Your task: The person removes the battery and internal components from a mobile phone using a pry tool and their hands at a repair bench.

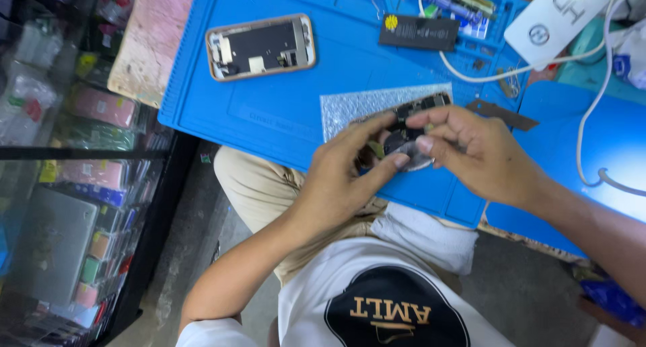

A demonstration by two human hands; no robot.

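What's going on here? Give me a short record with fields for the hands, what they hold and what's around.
Left hand: grips the lower end of a phone part.
Right hand: pinches the same part from the other side.
Held thing: phone part, dark, with exposed components.
Surface: blue work mat.
Nearby: opened phone; black battery; silvery textured sheet; white cable.

1. The left hand (350, 168) is bare: no glove, ring or watch shows on it.
2. The right hand (474, 152) is bare too, its wrist free of any band.
3. Both forearms are uncovered; a short white sleeve (212, 333) ends at the near left upper arm.
4. The white T-shirt (377, 300) carries a black rounded emblem with gold lettering on the chest.
5. Beige trousers (259, 189) cover the legs.
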